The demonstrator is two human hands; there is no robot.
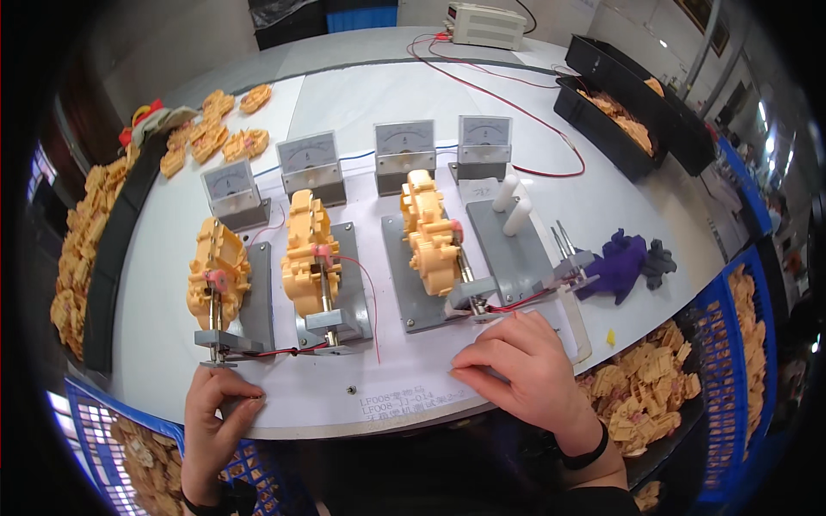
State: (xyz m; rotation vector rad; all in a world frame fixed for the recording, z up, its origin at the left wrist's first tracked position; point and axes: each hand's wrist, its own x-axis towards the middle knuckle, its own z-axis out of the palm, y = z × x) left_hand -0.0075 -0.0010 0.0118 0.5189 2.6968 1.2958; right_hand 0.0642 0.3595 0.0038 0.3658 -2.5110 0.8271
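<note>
My left hand (217,417) is at the table's front edge, below the leftmost test fixture (260,297); its fingers are curled toward the thumb, and whatever they pinch is too small to make out. Over the white sheet at the front right, my right hand (520,365) has thumb and fingertips pressed together; what is between them cannot be told. Three grey fixtures carry yellow-orange plastic housings: a left one (206,258), a middle one (303,245) and a right one (430,249). Metal pins in clamps stand against them. A fourth fixture (508,267) shows two bare white posts (517,217).
Several analog meters (405,146) stand behind the fixtures, wired in red and blue. A power supply (486,26) sits at the back. Purple gloves (615,265) lie right. Black bins (112,245) and blue crates (718,378) with plastic parts flank the table; loose housings (209,139) lie back left.
</note>
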